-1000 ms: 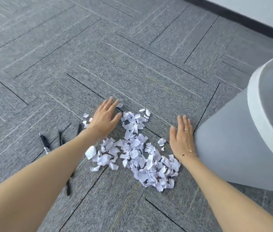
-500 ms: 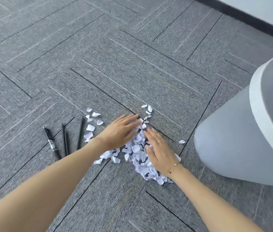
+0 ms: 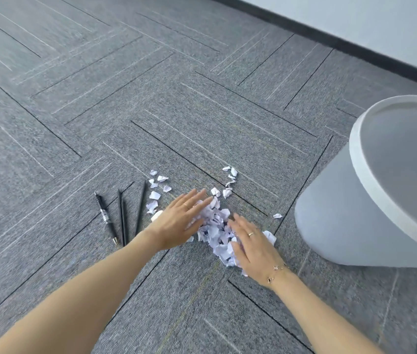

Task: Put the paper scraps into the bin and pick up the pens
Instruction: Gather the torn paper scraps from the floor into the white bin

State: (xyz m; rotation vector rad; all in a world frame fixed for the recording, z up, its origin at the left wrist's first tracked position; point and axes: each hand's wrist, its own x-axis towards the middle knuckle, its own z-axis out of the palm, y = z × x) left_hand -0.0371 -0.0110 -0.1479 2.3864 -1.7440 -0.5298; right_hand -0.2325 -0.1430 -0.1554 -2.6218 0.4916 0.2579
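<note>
A heap of white paper scraps lies on the grey carpet, pressed between my two hands. My left hand rests flat against the heap's left side, fingers spread. My right hand lies flat on its right side, covering part of the heap. Loose scraps are scattered to the left, and others lie beyond the heap. Several black pens lie side by side on the carpet left of my left hand. The grey bin with a white rim stands to the right.
A single stray scrap lies between the heap and the bin. A white wall with a black skirting board runs across the far right. Grey carpet tiles stretch all around.
Both hands swept inward from either side of a spread-out patch, bunching the scraps into a tight heap. Some scraps were left behind at the left and far side.
</note>
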